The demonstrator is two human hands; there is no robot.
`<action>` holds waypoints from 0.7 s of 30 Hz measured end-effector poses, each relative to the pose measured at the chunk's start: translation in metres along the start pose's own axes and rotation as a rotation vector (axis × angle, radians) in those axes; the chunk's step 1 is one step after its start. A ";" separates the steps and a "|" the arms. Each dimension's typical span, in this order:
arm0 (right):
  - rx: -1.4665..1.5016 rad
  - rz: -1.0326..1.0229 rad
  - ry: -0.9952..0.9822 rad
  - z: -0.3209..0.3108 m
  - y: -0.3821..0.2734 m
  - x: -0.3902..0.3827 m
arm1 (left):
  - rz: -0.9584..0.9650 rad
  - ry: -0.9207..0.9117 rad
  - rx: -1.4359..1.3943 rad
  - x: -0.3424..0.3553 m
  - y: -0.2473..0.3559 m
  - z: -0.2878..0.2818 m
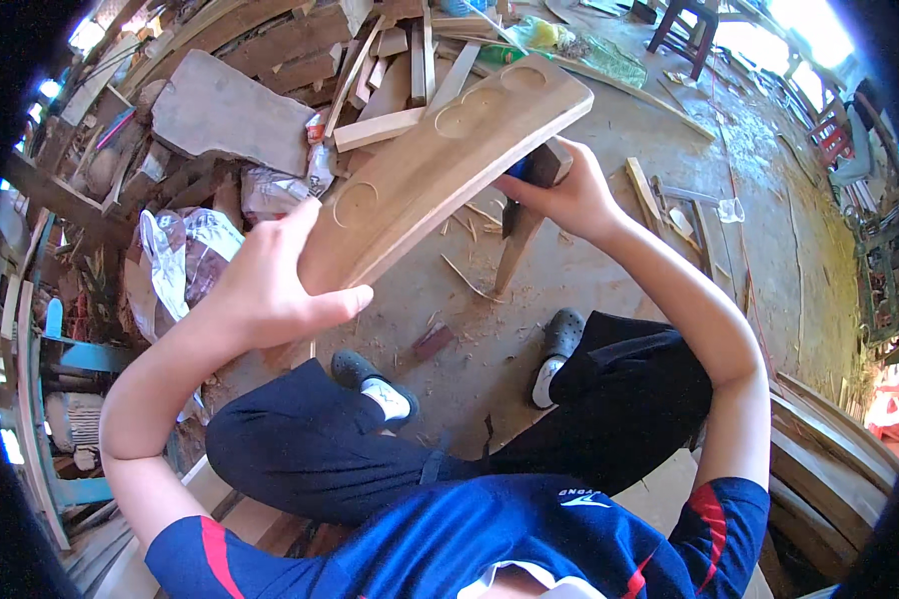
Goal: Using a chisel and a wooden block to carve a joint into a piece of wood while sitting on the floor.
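Note:
A long pale wooden board (410, 165) with three shallow round recesses in its face is held up at a slant in front of me. My left hand (280, 270) is closed on its lower left end, with the thumb over the near edge. My right hand (569, 195) is below the board's upper right end, closed around a dark, block-like piece (547, 165) with some blue on it. The fingers partly hide this piece, and its kind is unclear. Whether it touches the board's underside cannot be seen.
Wood offcuts (400, 75) and a grey slab (235, 115) are piled at the far left, beside crumpled plastic sacks (185, 255). A reddish-brown block (433, 341) and shavings lie on the floor between my feet. A dark stool (685, 35) stands at the back right; boards (829, 449) are stacked at right.

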State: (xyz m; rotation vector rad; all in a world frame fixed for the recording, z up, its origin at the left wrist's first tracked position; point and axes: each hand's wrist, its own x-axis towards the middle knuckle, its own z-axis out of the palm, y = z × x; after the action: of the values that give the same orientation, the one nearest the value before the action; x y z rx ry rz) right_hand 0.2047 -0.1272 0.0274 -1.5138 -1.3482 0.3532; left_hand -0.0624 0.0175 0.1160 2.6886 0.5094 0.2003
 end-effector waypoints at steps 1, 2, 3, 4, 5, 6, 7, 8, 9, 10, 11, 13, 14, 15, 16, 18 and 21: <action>-0.010 0.018 -0.010 -0.001 0.000 -0.001 | 0.003 -0.001 -0.003 0.001 0.001 -0.003; -0.012 0.021 -0.009 -0.001 0.003 -0.002 | 0.063 0.033 -0.057 0.002 0.004 -0.008; 0.012 0.050 -0.009 -0.002 0.007 -0.001 | 0.122 0.067 -0.112 0.003 0.005 -0.011; 0.040 0.080 -0.011 0.000 0.008 -0.001 | 0.119 0.062 -0.115 0.004 0.005 -0.010; 0.027 0.082 -0.005 -0.001 0.009 -0.002 | 0.196 0.170 -0.218 0.005 0.004 -0.009; 0.028 0.089 -0.007 -0.001 0.009 -0.003 | 0.272 0.279 -0.321 0.005 0.004 -0.007; 0.045 0.074 -0.006 0.001 0.010 -0.003 | 0.272 0.253 -0.423 0.005 0.003 -0.002; 0.062 0.059 -0.004 0.003 0.010 -0.003 | 0.266 0.253 -0.421 0.002 -0.001 0.004; 0.066 0.058 -0.009 0.004 0.010 -0.003 | 0.150 0.126 -0.322 -0.001 -0.004 0.012; -0.001 0.037 -0.010 0.003 0.010 -0.003 | 0.042 -0.003 -0.228 -0.001 -0.007 0.020; -0.069 0.015 -0.012 0.002 0.010 -0.003 | -0.045 -0.056 -0.189 0.001 -0.010 0.026; 0.016 0.045 -0.006 0.003 0.016 -0.005 | -0.050 -0.079 -0.194 0.002 -0.012 0.017; 0.105 0.073 0.001 0.003 0.019 -0.005 | -0.056 -0.103 -0.195 0.003 -0.010 0.011; 0.102 0.076 0.001 0.001 0.022 -0.005 | -0.018 -0.066 -0.248 0.002 -0.009 0.008; 0.135 0.085 -0.010 0.002 0.021 -0.005 | -0.022 -0.067 -0.249 -0.001 -0.008 0.007; 0.172 0.096 -0.026 0.004 0.021 -0.005 | 0.196 0.199 -0.372 -0.006 -0.007 0.007; 0.113 0.094 -0.019 0.004 0.026 -0.006 | 0.110 0.101 -0.346 -0.010 -0.012 0.023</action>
State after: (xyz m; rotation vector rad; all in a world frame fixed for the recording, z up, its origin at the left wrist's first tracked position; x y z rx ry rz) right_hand 0.2146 -0.1265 0.0020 -1.4859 -1.2531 0.4964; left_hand -0.0703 0.0160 0.0899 2.3772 0.3210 0.4165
